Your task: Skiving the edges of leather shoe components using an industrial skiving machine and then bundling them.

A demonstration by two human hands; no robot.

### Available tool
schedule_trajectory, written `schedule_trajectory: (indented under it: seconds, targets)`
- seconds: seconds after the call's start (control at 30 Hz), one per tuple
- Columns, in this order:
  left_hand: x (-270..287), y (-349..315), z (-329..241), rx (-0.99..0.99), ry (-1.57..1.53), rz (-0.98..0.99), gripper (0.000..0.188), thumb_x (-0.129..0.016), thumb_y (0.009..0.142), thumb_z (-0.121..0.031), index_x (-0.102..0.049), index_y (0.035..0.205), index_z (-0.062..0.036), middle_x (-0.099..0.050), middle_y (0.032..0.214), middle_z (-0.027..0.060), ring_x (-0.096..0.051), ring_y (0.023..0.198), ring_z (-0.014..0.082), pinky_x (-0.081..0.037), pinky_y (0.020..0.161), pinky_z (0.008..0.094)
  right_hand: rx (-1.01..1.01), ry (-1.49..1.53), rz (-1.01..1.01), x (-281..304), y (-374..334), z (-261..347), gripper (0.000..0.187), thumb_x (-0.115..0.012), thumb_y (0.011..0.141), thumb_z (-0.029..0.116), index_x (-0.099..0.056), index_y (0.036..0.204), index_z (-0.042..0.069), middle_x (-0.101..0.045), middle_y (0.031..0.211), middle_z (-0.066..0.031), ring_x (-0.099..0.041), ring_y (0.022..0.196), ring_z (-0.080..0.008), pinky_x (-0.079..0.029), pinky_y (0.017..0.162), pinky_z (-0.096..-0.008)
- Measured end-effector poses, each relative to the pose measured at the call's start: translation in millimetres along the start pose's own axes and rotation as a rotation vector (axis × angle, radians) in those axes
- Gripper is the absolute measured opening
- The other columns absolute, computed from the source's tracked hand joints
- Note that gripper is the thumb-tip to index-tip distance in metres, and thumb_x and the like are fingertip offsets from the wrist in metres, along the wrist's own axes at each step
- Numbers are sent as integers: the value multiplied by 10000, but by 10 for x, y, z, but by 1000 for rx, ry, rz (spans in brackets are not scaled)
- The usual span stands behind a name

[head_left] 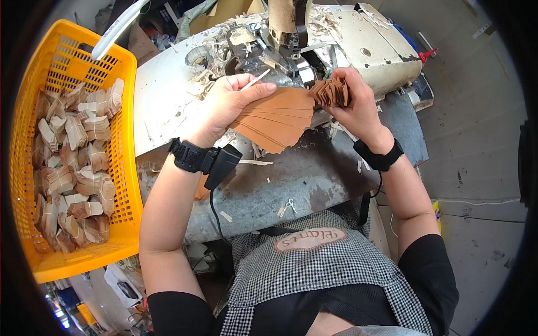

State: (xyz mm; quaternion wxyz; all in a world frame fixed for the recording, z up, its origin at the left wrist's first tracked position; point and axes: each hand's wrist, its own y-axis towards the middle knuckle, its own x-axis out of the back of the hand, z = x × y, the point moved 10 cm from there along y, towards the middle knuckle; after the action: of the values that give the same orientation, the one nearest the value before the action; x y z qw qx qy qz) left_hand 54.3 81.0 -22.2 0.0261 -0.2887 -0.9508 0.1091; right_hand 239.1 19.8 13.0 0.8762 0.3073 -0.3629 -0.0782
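Note:
My left hand (227, 106) is closed on a fan of flat brown leather pieces (277, 120), its thumb pressed on top. The pieces overlap and spread toward the right. In my right hand (357, 103) is a bunch of small brown leather pieces (330, 92), stacked on edge with uneven ends. The bunch sits close by the upper right end of the fan; whether they touch I cannot tell. Just beyond both hands stands the head of a machine (288, 33), with pale scraps around its metal working parts.
A yellow plastic basket (126, 168) at left holds several banded bundles of pale pieces (75, 131). A white curved arm (119, 29) reaches over its far corner. Pale scraps litter the machine's bed (162, 84). The metal table edge (252, 210) runs before me.

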Motion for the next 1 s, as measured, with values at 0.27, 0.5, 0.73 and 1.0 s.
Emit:
schedule_trajectory:
  seconds: [0.27,0.5,0.73,1.0]
  targets:
    - [28,5,33,0,-3,-13,213,-707,849,-267,-596,747,-117,-608,696,-63,-533,600,0,-420,568,174,-11,6,-8,-4,-16,0,490,-758,580,-16,-510,997,51,-544,902,-120,-521,856,-328,-435,746,-377]
    - [38,11,52,-2,-14,-35,206,-705,849,-262,-598,752,-115,-611,695,-59,-535,596,5,-420,569,175,-3,0,-13,-3,-14,17,480,-755,584,-15,-509,990,52,-544,902,-119,-520,853,-326,-434,741,-376]
    - [34,16,49,-11,-33,-31,206,-702,851,-253,-589,745,-118,-611,695,-58,-539,596,5,-419,562,173,-12,5,-13,-1,-17,10,468,-752,590,-11,-510,987,49,-545,895,-123,-520,848,-329,-433,745,-378]
    - [53,23,55,-16,-26,-39,199,-697,856,-245,-587,747,-120,-612,695,-55,-538,594,6,-420,562,174,-13,9,-18,-3,-20,-10,476,-758,587,-2,-518,994,49,-555,905,-122,-529,862,-329,-438,757,-376]
